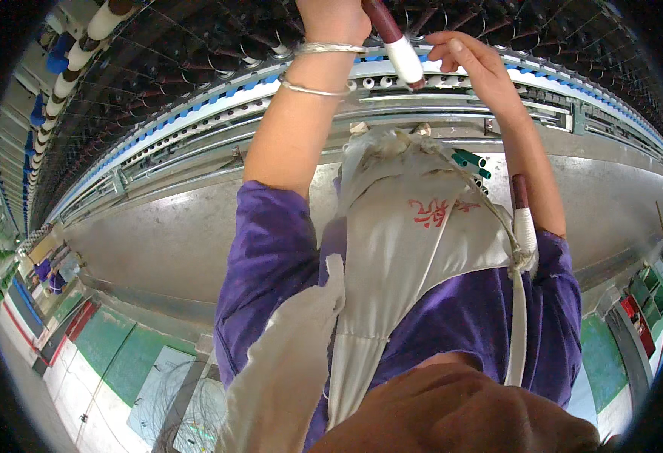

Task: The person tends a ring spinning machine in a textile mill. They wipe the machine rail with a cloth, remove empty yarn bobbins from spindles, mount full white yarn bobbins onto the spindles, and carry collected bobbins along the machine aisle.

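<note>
My left hand (pixel 335 19), with two silver bangles at the wrist, reaches up to the top edge, where its fingers are cut off from view. Right beside it a dark red bobbin wound with white yarn (pixel 402 60) slants down; whether my left hand grips it is hidden. My right hand (pixel 479 64) is raised just right of this bobbin, apart from it, with fingers loosely bent and nothing in them. Another yarn-wound bobbin (pixel 525 226) is tucked upright at the apron strap. Several green tubes (pixel 471 161) show beside the top of the cream apron (pixel 399 226).
A long spinning frame with a blue and white rail (pixel 233 113) curves across ahead. Hanging yarn bobbins (pixel 67 83) line the upper left. The grey floor (pixel 165 241) runs alongside. Far left, a person (pixel 48 273) is in the aisle. Red and green containers (pixel 641 313) stand at right.
</note>
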Available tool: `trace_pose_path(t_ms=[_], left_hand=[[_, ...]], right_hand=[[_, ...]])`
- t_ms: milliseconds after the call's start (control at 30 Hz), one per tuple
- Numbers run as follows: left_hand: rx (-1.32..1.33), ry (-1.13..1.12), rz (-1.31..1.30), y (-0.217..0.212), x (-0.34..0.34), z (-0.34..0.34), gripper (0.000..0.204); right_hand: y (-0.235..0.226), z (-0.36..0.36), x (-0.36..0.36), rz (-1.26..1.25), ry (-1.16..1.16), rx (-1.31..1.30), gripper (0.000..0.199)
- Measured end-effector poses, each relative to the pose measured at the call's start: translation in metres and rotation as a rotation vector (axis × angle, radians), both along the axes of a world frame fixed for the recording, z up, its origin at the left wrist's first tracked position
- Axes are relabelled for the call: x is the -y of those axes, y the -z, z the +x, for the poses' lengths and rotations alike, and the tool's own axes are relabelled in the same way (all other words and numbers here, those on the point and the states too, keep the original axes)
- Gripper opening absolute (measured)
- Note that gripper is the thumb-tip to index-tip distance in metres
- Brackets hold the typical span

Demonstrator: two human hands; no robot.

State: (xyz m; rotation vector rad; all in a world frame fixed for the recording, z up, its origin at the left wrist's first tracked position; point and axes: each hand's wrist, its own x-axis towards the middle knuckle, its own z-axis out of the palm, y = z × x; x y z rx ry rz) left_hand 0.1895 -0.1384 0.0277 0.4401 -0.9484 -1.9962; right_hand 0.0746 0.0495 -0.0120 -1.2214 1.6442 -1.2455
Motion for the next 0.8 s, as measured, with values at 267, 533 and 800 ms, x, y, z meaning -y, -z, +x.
trace_pose_path(t_ms=[267,533,800], left_hand=[[-0.181,0.423,0.534,0.009,0.002,0.012,0.034],[0.179,0.565,0.392,0.049,-0.015,0.042,0.028],[0.305,1.252,-0.058,0.105,-0.049,0.116,0.049]], right_hand=[[-0.027,0.041,0.020,0.100,-0.280,-0.116,0.033],[-0.023,0.055,0.030,-0.359,-0.098,0.468,0.024],[-0.018,0.001,0.038,-0.073,0.136,0.375,0.016]])
